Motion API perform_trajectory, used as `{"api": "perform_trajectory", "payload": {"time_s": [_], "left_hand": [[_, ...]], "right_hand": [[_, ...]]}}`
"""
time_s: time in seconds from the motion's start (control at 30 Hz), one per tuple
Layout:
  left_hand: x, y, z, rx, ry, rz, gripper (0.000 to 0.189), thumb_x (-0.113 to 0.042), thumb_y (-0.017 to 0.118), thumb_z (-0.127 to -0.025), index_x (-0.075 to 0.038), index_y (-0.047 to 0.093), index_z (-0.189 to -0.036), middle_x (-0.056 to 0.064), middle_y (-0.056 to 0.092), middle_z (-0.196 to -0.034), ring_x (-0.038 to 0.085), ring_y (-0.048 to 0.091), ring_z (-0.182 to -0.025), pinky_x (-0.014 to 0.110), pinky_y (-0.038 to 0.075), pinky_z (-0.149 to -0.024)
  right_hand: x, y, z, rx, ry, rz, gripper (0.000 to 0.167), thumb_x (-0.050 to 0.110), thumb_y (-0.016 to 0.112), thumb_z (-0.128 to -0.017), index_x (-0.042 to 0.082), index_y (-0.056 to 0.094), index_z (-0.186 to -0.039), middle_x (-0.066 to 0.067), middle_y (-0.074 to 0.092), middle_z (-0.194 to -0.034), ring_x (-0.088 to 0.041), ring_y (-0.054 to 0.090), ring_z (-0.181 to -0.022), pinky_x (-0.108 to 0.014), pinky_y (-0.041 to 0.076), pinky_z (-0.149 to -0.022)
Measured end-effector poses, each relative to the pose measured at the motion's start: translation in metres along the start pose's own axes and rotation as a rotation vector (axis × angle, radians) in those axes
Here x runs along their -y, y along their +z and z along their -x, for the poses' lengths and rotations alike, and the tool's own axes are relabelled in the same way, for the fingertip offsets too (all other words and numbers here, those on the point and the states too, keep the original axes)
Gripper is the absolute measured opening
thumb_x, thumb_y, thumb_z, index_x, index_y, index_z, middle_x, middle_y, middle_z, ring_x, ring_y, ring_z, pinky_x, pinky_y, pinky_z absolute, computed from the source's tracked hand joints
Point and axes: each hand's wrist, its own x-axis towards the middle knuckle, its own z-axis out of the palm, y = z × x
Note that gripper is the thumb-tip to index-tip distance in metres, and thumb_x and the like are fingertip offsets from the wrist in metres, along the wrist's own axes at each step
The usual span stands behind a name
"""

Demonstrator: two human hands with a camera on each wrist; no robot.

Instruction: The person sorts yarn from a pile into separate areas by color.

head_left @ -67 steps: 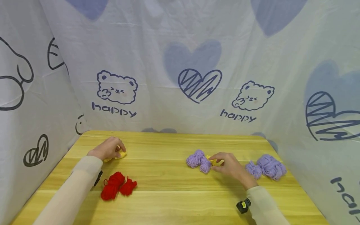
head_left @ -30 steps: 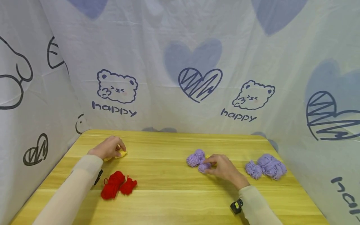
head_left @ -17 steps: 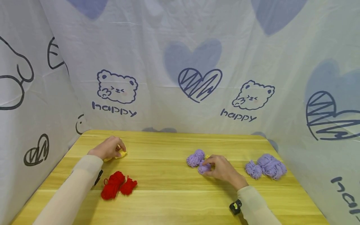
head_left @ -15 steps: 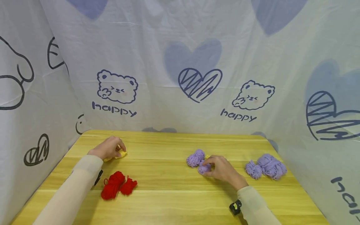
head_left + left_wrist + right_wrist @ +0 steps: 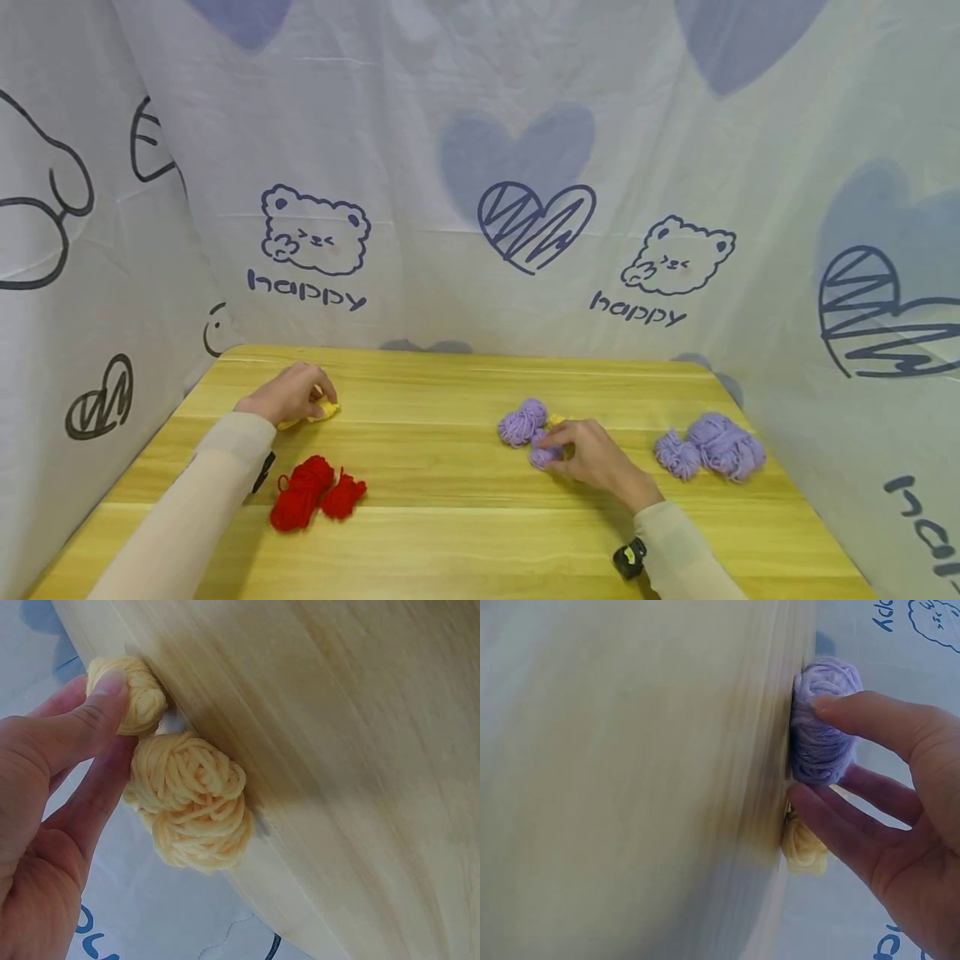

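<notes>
At the table's back left, my left hand [image 5: 288,395] pinches a small ball of yellow yarn [image 5: 139,701] between thumb and fingers. A larger yellow yarn ball [image 5: 195,799] lies right beside it, mostly covered by the hand in the head view. Right of centre, my right hand [image 5: 596,457] has its thumb and fingers on a small ball of purple yarn [image 5: 825,724], low at the table surface. Next to that ball sits a bigger purple yarn ball [image 5: 519,427]. Some yellow yarn [image 5: 804,844] shows behind the right hand's fingers.
Two red yarn balls, one large [image 5: 302,493] and one small [image 5: 343,495], lie near the left forearm. Farther right are a small purple ball [image 5: 677,456] and a large purple ball [image 5: 726,447]. Printed cloth [image 5: 420,275] hangs along the back and sides of the wooden table [image 5: 450,550].
My right hand has shifted left, from the yellow yarn onto the small purple ball, and has stayed there since. The left hand keeps its place on the small yellow ball.
</notes>
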Motion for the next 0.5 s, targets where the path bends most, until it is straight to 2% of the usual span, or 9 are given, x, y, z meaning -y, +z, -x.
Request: {"api": "perform_trajectory", "payload": {"time_s": [0.1, 0.3, 0.5], "left_hand": [[0.0, 0.0, 0.0, 0.001, -0.003, -0.004, 0.023, 0.005, 0.084, -0.079, -0.01, 0.083, -0.095, 0.015, 0.075, -0.112, 0.032, 0.072, -0.1, 0.051, 0.062, -0.091], [-0.0006, -0.0005, -0.0002, 0.006, -0.004, 0.0, 0.022, 0.005, 0.083, -0.079, -0.009, 0.082, -0.096, 0.015, 0.075, -0.112, 0.033, 0.072, -0.1, 0.051, 0.062, -0.091], [-0.001, -0.0009, 0.0002, 0.011, -0.009, 0.009, 0.023, 0.006, 0.083, -0.079, -0.009, 0.082, -0.096, 0.016, 0.075, -0.113, 0.034, 0.072, -0.101, 0.052, 0.062, -0.091]], "right_hand": [[-0.0006, -0.0009, 0.0018, 0.003, -0.007, -0.005, 0.028, 0.008, 0.086, -0.082, 0.009, 0.081, -0.11, -0.019, 0.075, -0.119, -0.032, 0.075, -0.104, -0.037, 0.065, -0.085], [-0.0012, -0.0045, 0.0054, 0.002, -0.022, -0.058, 0.028, 0.004, 0.083, -0.083, 0.007, 0.081, -0.11, -0.025, 0.072, -0.123, -0.032, 0.076, -0.098, -0.03, 0.065, -0.078], [-0.0037, -0.0101, 0.0093, 0.009, -0.014, -0.122, 0.03, 0.0, 0.082, -0.083, 0.007, 0.08, -0.112, -0.027, 0.071, -0.125, -0.036, 0.075, -0.102, -0.029, 0.065, -0.08]]}}
